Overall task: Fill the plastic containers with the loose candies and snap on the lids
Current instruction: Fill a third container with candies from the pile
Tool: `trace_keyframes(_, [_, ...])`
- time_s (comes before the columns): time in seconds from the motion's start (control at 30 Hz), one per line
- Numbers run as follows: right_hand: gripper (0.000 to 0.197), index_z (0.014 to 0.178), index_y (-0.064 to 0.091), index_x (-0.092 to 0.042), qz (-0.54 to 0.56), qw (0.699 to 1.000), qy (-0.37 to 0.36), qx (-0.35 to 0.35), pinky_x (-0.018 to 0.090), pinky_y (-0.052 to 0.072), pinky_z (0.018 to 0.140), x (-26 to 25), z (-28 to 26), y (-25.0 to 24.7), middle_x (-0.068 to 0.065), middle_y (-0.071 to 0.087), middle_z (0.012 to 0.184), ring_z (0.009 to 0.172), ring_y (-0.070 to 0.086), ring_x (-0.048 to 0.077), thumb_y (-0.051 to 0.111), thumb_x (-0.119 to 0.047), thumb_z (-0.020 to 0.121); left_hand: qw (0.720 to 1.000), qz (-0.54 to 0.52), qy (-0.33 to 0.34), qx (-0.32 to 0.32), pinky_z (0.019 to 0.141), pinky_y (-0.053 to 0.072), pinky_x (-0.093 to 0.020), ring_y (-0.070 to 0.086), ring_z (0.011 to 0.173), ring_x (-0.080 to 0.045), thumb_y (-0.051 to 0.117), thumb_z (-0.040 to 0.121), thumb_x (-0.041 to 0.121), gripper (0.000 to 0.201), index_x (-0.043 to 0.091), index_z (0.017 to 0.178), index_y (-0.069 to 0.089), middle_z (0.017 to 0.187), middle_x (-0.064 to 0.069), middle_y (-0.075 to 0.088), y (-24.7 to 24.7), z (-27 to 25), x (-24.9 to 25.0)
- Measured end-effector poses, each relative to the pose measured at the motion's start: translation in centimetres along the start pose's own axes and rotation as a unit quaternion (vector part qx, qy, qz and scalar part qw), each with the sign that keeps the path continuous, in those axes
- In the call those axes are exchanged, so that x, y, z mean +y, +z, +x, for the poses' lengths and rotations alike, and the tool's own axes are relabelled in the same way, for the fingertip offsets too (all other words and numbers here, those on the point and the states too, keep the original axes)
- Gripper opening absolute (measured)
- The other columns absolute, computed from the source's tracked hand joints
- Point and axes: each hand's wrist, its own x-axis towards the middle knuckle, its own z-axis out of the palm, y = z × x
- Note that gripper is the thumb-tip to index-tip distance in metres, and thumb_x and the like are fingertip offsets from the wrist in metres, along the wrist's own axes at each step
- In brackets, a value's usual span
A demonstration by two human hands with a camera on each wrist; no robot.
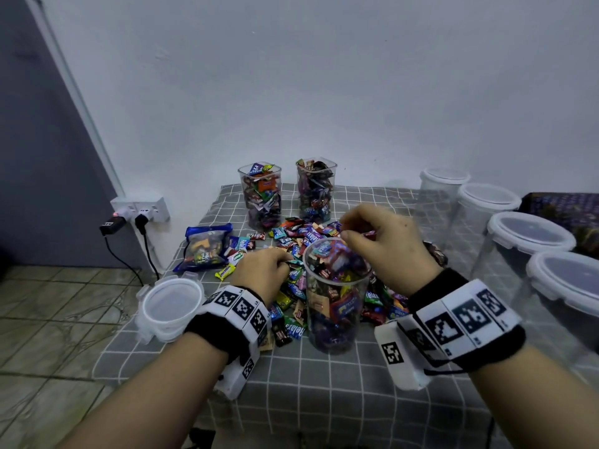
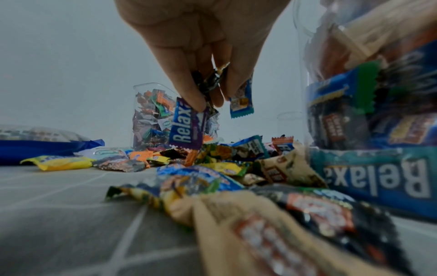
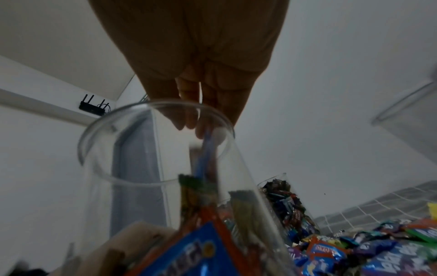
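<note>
A clear plastic container [image 1: 335, 296], open and almost full of wrapped candies, stands in the middle of the checked cloth. Loose candies [image 1: 298, 234] lie heaped around and behind it. Just left of the container, my left hand [image 1: 285, 259] sits on the heap; in the left wrist view its fingers [image 2: 196, 99] pinch several candies, among them a purple Relaxa wrapper [image 2: 187, 127] and a blue one [image 2: 241, 100]. Over the container's mouth, my right hand [image 1: 345, 226] has its fingers curled. Its fingertips [image 3: 201, 128] pinch a blue-wrapped candy [image 3: 208, 149] hanging into the rim [image 3: 99, 130].
Two filled open containers [image 1: 261, 196] [image 1: 316, 191] stand at the back. Stacked clear lids [image 1: 170, 306] lie at the table's left edge, beside a blue candy bag [image 1: 205, 246]. Several lidded empty containers [image 1: 525, 241] line the right side. A wall socket with plugs [image 1: 139, 210] is at the left.
</note>
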Motion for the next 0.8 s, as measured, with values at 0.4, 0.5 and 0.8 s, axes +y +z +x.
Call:
trace_keyframes(0.4, [0.093,0.117,0.03,-0.053,0.208,0.953,0.148,-0.162,0.031,0.039,0.107,3.7,-2.9,1.8,-0.02,0.048,0.124,0.12,0.048,-0.001,0.08,-0.058,0.039,0.985,-0.153,-0.01,0.073,0.048,0.037,-0.019,0.052,0.052,-0.011,0.058,0.088,0.011,0.021,0.02,0.099,0.074,0.067,0.002,0.066,-2.0,-0.8,0.0])
trace_keyframes(0.5, [0.088,0.11,0.034,-0.051,0.225,0.952,0.152,-0.144,0.037,0.04,0.107,4.1,-3.2,2.2,-0.015,0.052,0.122,0.119,0.051,0.003,0.083,-0.058,0.037,0.976,-0.192,0.015,0.103,0.054,0.042,-0.029,0.058,0.06,-0.022,0.06,0.087,0.012,0.019,0.02,0.097,0.074,0.072,-0.004,0.07,-3.4,-0.8,0.9])
trace_keyframes(0.8, [0.079,0.112,0.037,-0.042,0.243,0.95,0.142,-0.133,0.033,0.04,0.107,3.7,-3.4,2.2,-0.009,0.053,0.123,0.118,0.051,0.002,0.085,-0.04,0.049,0.915,-0.378,0.12,0.07,0.079,0.056,-0.044,0.069,0.082,-0.027,0.063,0.084,0.003,0.024,0.026,0.084,0.072,0.08,-0.003,0.072,-7.1,-1.4,6.5])
